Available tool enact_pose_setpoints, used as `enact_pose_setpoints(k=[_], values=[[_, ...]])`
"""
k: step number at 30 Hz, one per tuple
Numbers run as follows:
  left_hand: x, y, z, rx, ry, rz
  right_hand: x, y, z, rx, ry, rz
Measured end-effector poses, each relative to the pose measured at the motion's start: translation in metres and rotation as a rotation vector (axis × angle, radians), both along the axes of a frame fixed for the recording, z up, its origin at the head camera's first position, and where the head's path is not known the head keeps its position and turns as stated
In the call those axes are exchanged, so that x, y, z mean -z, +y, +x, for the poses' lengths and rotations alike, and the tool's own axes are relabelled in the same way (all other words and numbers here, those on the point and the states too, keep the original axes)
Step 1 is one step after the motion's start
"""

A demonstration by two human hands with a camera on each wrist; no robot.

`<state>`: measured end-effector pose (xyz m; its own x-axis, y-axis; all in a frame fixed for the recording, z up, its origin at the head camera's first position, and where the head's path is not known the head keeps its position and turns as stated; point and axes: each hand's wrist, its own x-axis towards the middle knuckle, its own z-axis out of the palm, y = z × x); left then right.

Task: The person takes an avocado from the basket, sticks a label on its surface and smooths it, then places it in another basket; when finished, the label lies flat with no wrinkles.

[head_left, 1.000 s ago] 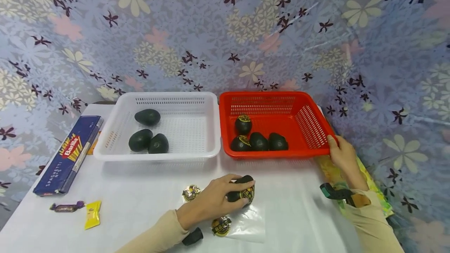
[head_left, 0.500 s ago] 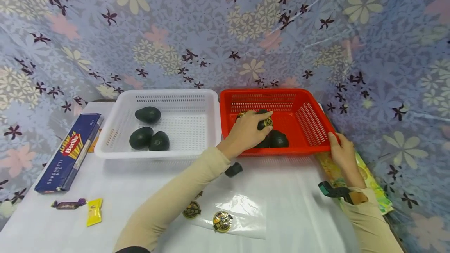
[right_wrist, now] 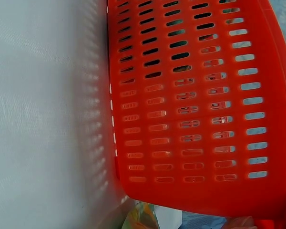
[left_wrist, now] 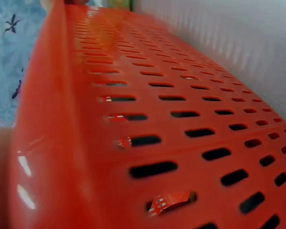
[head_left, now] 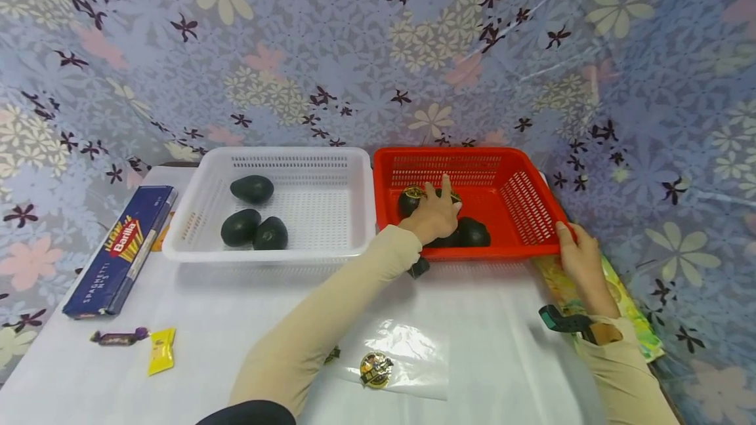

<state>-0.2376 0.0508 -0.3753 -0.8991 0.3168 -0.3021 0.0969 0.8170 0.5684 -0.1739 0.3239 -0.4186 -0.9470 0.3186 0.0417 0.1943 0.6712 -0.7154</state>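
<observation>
My left hand [head_left: 434, 215] reaches into the red basket [head_left: 508, 252], fingers spread over the dark green avocados. Behind those fingers an avocado with a black-and-gold sticker [head_left: 455, 196] is mostly covered. To the hand's left sits another stickered avocado [head_left: 409, 202]; to its right lies a plain-looking avocado [head_left: 474, 233]. My right hand [head_left: 581, 261] grips the basket's front right corner, thumb over the rim. Both wrist views are filled by the slotted red basket wall [left_wrist: 176, 124]; in the right wrist view a fingertip [right_wrist: 240, 223] shows at the bottom edge.
A white basket [head_left: 266, 256] with three avocados [head_left: 241, 227] stands at left. On the white table lie a clear sheet [head_left: 413, 372] with round gold stickers [head_left: 376, 369], two wrapped candies [head_left: 161, 351] and a blue spaghetti box [head_left: 121, 251]. A yellow-green packet [head_left: 629, 307] is at right.
My left hand has carried a stickered avocado from the sheet up into the red basket, and its fingers have spread off it. My right hand has stayed on the basket corner.
</observation>
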Motion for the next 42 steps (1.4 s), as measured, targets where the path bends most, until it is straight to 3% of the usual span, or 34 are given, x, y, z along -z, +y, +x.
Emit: enact_pose_setpoints(k=[6, 10, 13, 16, 19, 23, 27, 31, 33, 35, 38, 42], values=[[0.001, 0.008, 0.005, 0.088, -0.038, -0.086, -0.002, 0.003, -0.001, 0.018, -0.001, -0.007], [0.0, -0.002, 0.011, 0.146, -0.009, -0.041, -0.003, 0.001, -0.001, 0.021, -0.008, -0.013], [-0.005, -0.029, 0.024, 0.19, 0.036, -0.001, -0.002, -0.002, -0.002, 0.008, -0.013, -0.03], [-0.013, -0.069, 0.039, 0.198, 0.088, 0.047, -0.001, -0.004, -0.003, -0.008, -0.019, -0.036], [-0.017, -0.117, 0.051, 0.18, 0.221, 0.113, -0.004, -0.004, -0.003, -0.032, -0.04, -0.028], [-0.008, -0.186, 0.067, 0.051, 0.409, 0.178, -0.009, -0.003, -0.003, -0.061, -0.088, 0.031], [0.006, -0.245, 0.089, -0.187, 0.493, 0.22, -0.017, -0.003, 0.0, -0.106, -0.096, 0.203], [0.019, -0.295, 0.107, -0.449, 0.631, 0.237, -0.03, -0.019, 0.004, -0.151, 0.011, 0.372], [0.025, -0.317, 0.11, -0.563, 0.712, 0.21, -0.037, -0.036, 0.006, -0.167, 0.108, 0.39], [0.029, -0.335, 0.112, -0.656, 0.72, 0.162, -0.045, -0.059, 0.007, -0.199, 0.195, 0.379], [0.034, -0.355, 0.114, -0.735, 0.689, 0.157, -0.06, -0.1, 0.003, -0.358, 0.23, 0.318], [0.044, -0.369, 0.113, -0.797, 0.693, 0.292, -0.085, -0.159, -0.007, -0.727, 0.058, 0.195]])
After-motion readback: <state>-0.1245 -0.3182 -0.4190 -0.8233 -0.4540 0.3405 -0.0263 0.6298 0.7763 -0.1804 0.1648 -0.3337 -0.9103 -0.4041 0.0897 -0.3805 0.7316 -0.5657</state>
